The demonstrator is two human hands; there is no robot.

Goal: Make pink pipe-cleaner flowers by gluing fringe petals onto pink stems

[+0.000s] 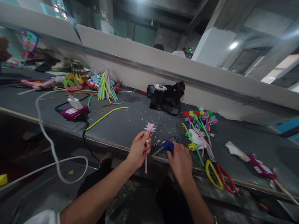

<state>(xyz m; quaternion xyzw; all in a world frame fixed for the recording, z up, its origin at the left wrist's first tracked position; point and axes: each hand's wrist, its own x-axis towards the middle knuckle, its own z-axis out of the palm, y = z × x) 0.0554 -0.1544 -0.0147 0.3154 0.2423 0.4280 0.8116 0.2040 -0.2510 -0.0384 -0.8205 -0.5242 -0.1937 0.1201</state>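
Note:
Pinched in the fingers of my left hand (pixel 140 146) is a pale pink pipe-cleaner flower (pixel 150 127), its bloom upright and its stem hanging below my fist. My right hand (pixel 181 159) is closed over the handle of a blue hot glue gun (pixel 168 145), which rests at the table's front edge with a glue stick (pixel 159 151) out of its back end. My fingers partly hide the handle. Just right of that hand lies a pile of colourful pipe-cleaner flowers (pixel 201 124). Scissors with one yellow and one red handle (pixel 226 179) jut over the edge.
A black bag (pixel 171 95) sits against the partition. Further left are a bundle of pipe cleaners (pixel 106 87), a purple power strip (pixel 74 112) and a looping white cable (pixel 51 146). Another purple power strip (pixel 261 166) lies right. At far left, a co-worker's hand (pixel 4 49) shows.

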